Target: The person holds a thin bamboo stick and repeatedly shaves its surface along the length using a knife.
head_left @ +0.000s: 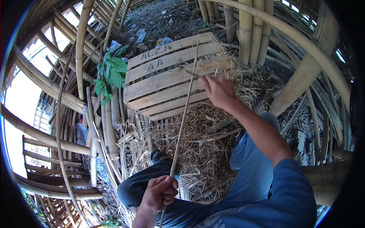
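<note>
My left hand [161, 192] is closed in a fist around the lower part of a long, thin bamboo strip [184, 117]. The strip runs up and away from me, its far end lying over a slatted wooden crate [167, 81]. In my right hand [219, 90] is a knife; its short dark blade [192, 73] points left and crosses the strip near the upper end. Whether the edge bites into the strip I cannot tell. The knife's handle is hidden inside my fingers.
Pale shavings [201, 140] are heaped between my legs and beside the crate. Cut bamboo poles [110, 129] lie at the left, near a green leafy plant [114, 70]. Thick bamboo posts [251, 34] stand behind, and a curved pole [296, 28] arches overhead at the right.
</note>
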`<state>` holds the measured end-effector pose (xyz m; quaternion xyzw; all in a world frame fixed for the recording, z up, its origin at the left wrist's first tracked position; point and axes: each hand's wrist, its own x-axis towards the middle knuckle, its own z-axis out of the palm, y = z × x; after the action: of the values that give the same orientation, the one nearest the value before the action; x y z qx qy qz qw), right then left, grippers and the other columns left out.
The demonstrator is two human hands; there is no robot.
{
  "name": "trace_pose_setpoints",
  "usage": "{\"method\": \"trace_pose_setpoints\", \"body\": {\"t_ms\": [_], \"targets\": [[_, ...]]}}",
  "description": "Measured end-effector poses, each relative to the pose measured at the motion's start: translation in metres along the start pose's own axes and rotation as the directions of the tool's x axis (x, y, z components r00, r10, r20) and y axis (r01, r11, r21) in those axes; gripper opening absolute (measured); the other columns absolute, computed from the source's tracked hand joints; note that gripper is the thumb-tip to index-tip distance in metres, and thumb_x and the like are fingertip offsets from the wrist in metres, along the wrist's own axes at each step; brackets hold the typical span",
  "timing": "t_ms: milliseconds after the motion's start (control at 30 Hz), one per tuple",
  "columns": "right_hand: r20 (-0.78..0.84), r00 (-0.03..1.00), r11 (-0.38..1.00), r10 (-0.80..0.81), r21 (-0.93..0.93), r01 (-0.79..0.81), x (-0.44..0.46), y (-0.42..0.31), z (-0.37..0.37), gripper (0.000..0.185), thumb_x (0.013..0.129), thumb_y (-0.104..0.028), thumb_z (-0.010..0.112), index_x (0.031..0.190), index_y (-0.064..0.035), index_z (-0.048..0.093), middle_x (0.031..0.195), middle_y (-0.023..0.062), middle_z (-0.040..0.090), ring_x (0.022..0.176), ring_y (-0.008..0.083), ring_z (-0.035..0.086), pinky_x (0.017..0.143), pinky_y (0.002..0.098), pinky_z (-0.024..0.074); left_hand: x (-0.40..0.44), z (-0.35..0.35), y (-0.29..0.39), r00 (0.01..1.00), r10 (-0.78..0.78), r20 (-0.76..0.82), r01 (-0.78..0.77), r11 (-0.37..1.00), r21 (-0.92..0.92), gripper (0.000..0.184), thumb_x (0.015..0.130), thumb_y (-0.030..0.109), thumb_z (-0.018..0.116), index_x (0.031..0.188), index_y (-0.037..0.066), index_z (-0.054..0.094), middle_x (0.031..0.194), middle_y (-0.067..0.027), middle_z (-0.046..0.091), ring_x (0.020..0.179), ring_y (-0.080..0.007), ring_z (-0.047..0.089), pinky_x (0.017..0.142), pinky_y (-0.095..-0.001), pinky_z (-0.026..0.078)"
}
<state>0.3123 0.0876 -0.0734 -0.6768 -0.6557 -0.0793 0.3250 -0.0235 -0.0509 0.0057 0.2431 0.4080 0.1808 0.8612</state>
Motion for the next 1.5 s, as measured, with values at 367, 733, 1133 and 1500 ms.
{"method": "trace_pose_setpoints", "body": {"t_ms": [367, 733, 1133, 1500], "targets": [[0.005, 1.0, 1.0, 0.005, 0.028, -0.005, 0.01, 0.009, -0.008, 0.054, 0.099, -0.042, 0.021, 0.082, -0.005, 0.057, 0.046, -0.0028, 0.037, 0.033, 0.0069, 0.024, 0.027, 0.0239, 0.0207, -0.002, 0.0, 0.004, 1.0, 0.008, -0.013, -0.007, 1.0, 0.024, 0.031, 0.097, 0.021, 0.041, 0.086, -0.005, 0.053, 0.055, 0.0071, 0.024, 0.044, -0.0026, 0.02, 0.037, -0.0196, 0.014], [0.038, 0.992, 0.986, 0.122, -0.117, -0.117, 0.004, 0.013, -0.01, 0.041, 0.098, -0.033, 0.035, 0.077, -0.0078, 0.058, 0.049, 0.0074, 0.052, 0.039, 0.0225, 0.051, 0.04, 0.0373, 0.0414, -0.004, 0.0, 0.0, 1.0, 0.0, 0.001, 0.0, 1.0, 0.024, 0.03, 0.097, 0.021, 0.043, 0.085, -0.005, 0.053, 0.055, 0.0069, 0.025, 0.044, -0.0023, 0.02, 0.038, -0.0199, 0.014], [-0.012, 0.999, 0.996, 0.03, -0.082, -0.03, 0.0, 0.032, 0.005, 0.045, 0.1, -0.038, 0.028, 0.078, -0.0099, 0.056, 0.046, -0.003, 0.04, 0.032, 0.009, 0.026, 0.03, 0.0248, 0.0247, -0.003, -0.002, -0.006, 0.999, -0.013, 0.046, 0.012, 1.0, 0.025, 0.031, 0.098, 0.02, 0.04, 0.086, -0.005, 0.053, 0.055, 0.0068, 0.025, 0.044, -0.0025, 0.02, 0.038, -0.0197, 0.014], [-0.165, 0.984, 0.996, -0.064, -0.074, 0.052, -0.001, 0.037, 0.003, 0.048, 0.099, -0.041, 0.026, 0.088, -0.0077, 0.059, 0.045, 0.0036, 0.046, 0.033, 0.0173, 0.042, 0.034, 0.0329, 0.036, -0.005, -0.002, -0.003, 0.999, -0.037, 0.03, 0.036, 0.998, 0.047, 0.03, 0.098, 0.02, 0.04, 0.087, -0.005, 0.052, 0.055, 0.0062, 0.025, 0.044, -0.0026, 0.02, 0.038, -0.0202, 0.015]]}}
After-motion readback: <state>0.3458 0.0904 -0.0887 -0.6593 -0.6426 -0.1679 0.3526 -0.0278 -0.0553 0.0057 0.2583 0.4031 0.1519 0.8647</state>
